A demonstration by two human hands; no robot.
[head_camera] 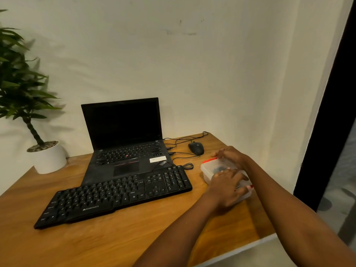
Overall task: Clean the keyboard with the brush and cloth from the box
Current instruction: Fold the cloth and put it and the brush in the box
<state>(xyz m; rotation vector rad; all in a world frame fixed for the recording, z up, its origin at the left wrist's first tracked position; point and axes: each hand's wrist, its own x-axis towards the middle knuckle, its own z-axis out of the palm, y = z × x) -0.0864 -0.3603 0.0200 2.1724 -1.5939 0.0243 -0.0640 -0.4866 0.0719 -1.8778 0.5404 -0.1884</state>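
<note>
Dim warm light; plant (17,74) shadows on wall (192,54); wide-angle edge bending.

Black keyboard (115,195) with white lettering, black laptop (125,139), black mouse (196,148), clear box (210,168) with red clips, white pot (50,158), green plant (17,74), brown wood-grain table (96,241).

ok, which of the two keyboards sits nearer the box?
The standalone black keyboard, lying in front of the laptop. Its number-pad end lies close to the box; the laptop's built-in keys sit further back.
</note>
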